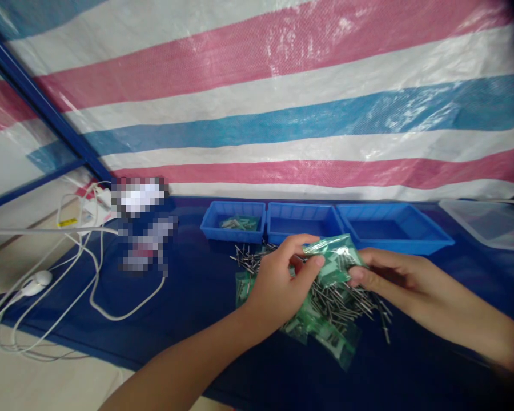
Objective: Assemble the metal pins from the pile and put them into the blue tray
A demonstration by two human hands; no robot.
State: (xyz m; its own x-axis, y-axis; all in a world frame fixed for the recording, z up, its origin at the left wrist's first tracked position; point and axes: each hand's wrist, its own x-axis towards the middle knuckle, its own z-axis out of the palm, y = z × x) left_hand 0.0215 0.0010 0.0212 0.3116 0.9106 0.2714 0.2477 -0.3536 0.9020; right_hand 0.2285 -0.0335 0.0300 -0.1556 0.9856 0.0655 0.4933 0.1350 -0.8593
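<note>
two hands, three blue bins

On the table, three bins stand in a row at the back, before a hanging tarpaulin: left bin, middle bin, right bin. Packets lie in the left bin. Right of the row is a lid or shallow tray. Before the bins, a heap of metal pins lies with loose bags among and in front of it. Above the heap, a bag sits between left hand and right hand. Cables trail at far left.
</note>
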